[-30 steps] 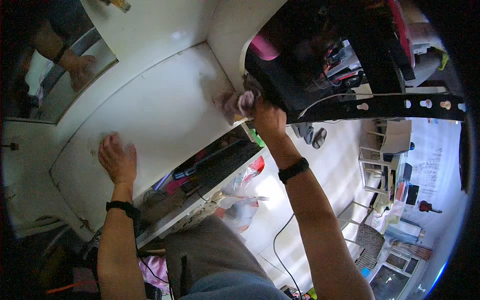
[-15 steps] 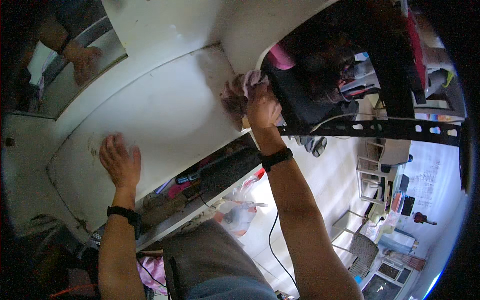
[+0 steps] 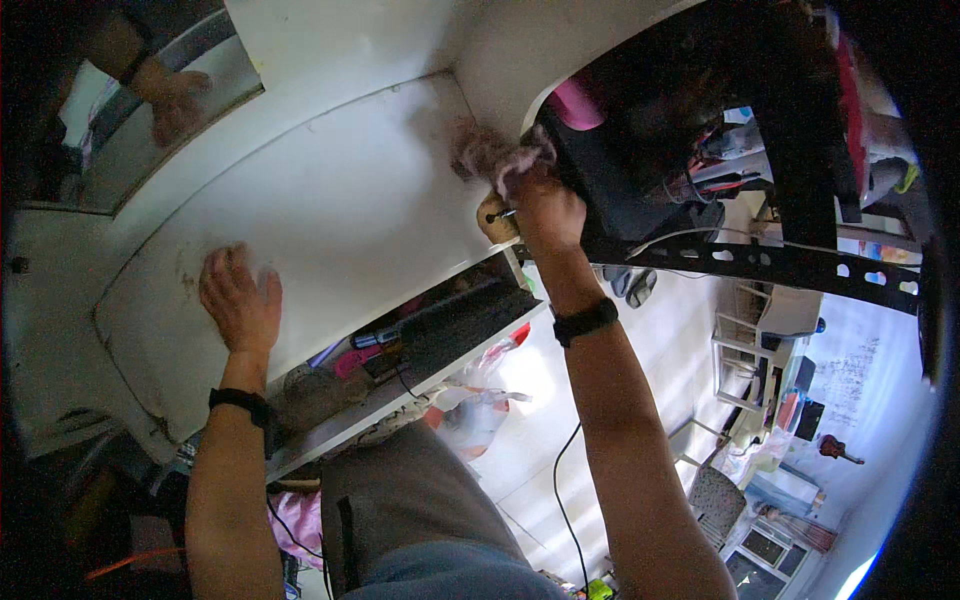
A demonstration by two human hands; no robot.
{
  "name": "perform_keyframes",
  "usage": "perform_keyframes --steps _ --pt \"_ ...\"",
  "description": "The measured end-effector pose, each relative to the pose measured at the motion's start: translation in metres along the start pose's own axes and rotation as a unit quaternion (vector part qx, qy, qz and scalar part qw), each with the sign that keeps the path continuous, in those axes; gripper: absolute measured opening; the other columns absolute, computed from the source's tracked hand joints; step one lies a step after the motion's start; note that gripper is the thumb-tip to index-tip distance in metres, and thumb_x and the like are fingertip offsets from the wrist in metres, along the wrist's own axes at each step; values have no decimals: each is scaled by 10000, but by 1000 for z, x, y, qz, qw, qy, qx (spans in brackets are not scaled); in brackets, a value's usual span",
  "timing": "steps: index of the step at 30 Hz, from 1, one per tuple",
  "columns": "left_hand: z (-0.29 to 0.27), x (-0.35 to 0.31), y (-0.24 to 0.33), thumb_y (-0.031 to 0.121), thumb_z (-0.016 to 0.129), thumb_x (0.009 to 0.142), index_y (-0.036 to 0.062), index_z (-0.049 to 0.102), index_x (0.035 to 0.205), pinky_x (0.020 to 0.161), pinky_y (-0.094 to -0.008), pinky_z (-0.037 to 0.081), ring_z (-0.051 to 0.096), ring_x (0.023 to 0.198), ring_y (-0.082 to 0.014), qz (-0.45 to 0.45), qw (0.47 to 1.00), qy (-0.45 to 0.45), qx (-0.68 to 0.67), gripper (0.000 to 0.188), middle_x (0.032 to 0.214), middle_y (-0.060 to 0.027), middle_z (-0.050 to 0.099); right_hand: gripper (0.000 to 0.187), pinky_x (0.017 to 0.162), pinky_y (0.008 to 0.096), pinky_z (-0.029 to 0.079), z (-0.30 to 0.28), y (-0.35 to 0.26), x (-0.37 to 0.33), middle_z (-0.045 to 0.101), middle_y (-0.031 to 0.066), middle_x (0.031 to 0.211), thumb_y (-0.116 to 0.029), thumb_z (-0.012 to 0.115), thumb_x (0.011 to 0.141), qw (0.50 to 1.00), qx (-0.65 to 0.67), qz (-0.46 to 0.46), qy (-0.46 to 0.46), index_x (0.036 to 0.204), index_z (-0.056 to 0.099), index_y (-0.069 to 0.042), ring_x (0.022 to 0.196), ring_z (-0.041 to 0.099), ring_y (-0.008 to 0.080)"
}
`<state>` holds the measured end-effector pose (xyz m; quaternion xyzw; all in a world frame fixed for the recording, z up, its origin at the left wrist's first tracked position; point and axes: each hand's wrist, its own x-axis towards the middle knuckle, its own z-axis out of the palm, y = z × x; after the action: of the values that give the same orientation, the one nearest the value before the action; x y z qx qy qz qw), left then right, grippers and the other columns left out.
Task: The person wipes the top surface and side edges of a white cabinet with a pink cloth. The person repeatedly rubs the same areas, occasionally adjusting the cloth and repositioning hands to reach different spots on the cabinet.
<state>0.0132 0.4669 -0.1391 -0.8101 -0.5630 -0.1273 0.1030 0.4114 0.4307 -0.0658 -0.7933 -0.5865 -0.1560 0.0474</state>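
A crumpled mauve cloth (image 3: 500, 158) is bunched under my right hand (image 3: 548, 212), at the far right end of a white tabletop (image 3: 300, 210). The fingers are closed on the cloth, though their tips are partly hidden and blurred. Beside that hand, at the tabletop's front corner, is a light brown rounded object (image 3: 496, 220) with a dark spot; its kind is unclear. My left hand (image 3: 240, 302) rests on the tabletop's left part, fingers spread and holding nothing. Both wrists wear dark bands.
An open drawer (image 3: 400, 345) with mixed small items, one pink, juts out below the tabletop. A mirror (image 3: 150, 110) stands at the back left. To the right are a black perforated metal bar (image 3: 780, 258) and dark shelving. White chairs (image 3: 738, 350) stand farther off.
My right hand has shifted slightly right, and the cloth now spreads more toward the right side panel. The light brown object shows more fully. My left hand stays nearly in place.
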Motion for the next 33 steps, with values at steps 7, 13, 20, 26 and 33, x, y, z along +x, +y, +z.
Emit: perform_keyframes --steps 7,13,20,26,33 --pt "2 0 0 293 627 870 105 374 1372 1070 -541 282 332 1300 -349 -11 1000 -4 -12 593 1360 -140 365 204 524 373 559 -9 26 -54 678 81 681 -301 649 827 994 -35 -36 -102 898 658 -109 571 672 259" --pt "-1 1 3 300 638 869 96 373 1376 1068 -543 280 323 1301 -354 -12 999 -4 -31 607 1360 -147 365 208 560 389 563 -6 26 -41 667 120 688 -305 574 888 973 -37 39 -224 886 640 -107 666 697 283" --pt "-6 1 4 304 656 854 75 368 1377 1069 -555 272 310 1305 -373 1 999 -5 -32 639 1358 -159 362 271 581 447 553 26 3 -8 673 172 804 -305 627 858 991 -18 84 -103 993 607 -71 692 681 350" --pt "-3 -3 4 305 646 860 85 340 1396 1081 -554 253 298 1316 -377 1 1000 -9 -11 656 1376 -162 350 402 525 414 541 44 -13 3 674 110 711 -364 599 884 991 -26 122 45 1143 590 -57 584 663 287" --pt "-3 -1 2 306 634 873 79 335 1400 1090 -550 227 288 1328 -374 8 1000 -16 -23 646 1389 -180 337 269 573 435 531 21 -33 46 655 200 769 -248 676 828 946 171 223 161 969 616 -27 677 649 394"
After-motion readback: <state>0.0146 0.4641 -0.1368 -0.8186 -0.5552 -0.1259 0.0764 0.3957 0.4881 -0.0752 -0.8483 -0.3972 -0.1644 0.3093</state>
